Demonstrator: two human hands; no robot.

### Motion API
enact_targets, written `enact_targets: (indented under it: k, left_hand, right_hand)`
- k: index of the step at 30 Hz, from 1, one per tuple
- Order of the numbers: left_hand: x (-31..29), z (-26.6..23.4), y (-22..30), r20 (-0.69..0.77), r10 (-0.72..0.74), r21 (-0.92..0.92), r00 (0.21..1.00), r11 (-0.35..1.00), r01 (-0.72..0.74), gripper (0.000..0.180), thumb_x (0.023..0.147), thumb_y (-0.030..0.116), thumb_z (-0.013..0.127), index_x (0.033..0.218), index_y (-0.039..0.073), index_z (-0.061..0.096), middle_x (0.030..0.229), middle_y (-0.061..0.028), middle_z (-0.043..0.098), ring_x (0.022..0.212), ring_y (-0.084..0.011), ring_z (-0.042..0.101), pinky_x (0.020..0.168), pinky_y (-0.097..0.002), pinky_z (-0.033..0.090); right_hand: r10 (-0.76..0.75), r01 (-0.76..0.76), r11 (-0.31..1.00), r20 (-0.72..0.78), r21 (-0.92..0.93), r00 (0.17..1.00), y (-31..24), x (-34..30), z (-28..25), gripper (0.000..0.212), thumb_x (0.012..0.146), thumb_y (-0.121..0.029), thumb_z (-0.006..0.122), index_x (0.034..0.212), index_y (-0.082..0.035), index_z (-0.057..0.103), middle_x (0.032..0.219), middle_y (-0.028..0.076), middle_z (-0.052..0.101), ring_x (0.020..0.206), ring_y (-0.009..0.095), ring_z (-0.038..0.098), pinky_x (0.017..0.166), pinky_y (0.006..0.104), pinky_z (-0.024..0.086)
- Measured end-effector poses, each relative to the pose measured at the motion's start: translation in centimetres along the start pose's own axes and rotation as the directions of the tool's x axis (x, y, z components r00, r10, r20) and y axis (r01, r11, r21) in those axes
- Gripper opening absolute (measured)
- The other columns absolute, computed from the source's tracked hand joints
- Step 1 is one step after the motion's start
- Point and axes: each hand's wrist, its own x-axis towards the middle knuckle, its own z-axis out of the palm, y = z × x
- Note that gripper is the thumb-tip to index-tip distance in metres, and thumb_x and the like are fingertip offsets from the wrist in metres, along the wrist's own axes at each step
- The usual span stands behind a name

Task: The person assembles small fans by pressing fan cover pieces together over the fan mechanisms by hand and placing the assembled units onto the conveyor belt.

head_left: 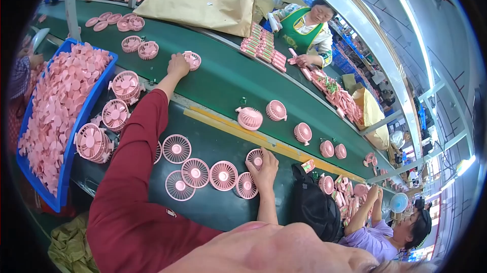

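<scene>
Sleeve [147,222] — crate [86,113] heaped with blades [56,105] — left fingers [178,59] at fan [193,61], grip unclear; right fingers [270,159] clamping grille [255,158].

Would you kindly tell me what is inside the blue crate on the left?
The blue crate holds a heap of thin, flat pink plastic pieces. They cover its floor, so whatever lies beneath the top pieces cannot be seen.

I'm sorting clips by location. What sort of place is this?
Most likely a factory assembly line: pink fan housings lie along a long green belt, a blue bin holds small pink pieces, and a person in a green apron works opposite.
</scene>
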Motion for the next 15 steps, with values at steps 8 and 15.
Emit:
enact_targets:
  k: [8,15]
  left_hand:
    - [-4.6,-0.1,1.6,0.120,0.189,0.068,0.975,0.978,-0.198,0.038,0.082,0.020,0.069,0.108,0.000,0.051,0.095,-0.0244,0.068,0.095,-0.0402,0.067,0.083,-0.0488,0.053]
    - [-11.5,0.1,1.9,-0.050,0.218,-0.593,0.975,0.779,-0.205,0.034,0.090,0.025,0.064,0.111,-0.002,0.058,0.095,-0.0170,0.069,0.089,-0.0271,0.068,0.078,-0.0375,0.053]
  right_hand:
    - [0.209,-0.176,0.864,-0.017,0.471,0.978,0.8,0.4,0.9,0.064,0.071,-0.006,0.080,0.131,-0.004,0.057,0.109,0.013,0.062,0.097,0.024,0.064,0.086,0.0347,0.051]
    - [0.296,-0.247,0.441,0.120,0.863,0.948,-0.8,3.1,0.0,0.012,0.084,0.000,0.070,0.094,-0.001,0.064,0.091,0.005,0.067,0.078,0.009,0.063,0.069,0.0241,0.052]
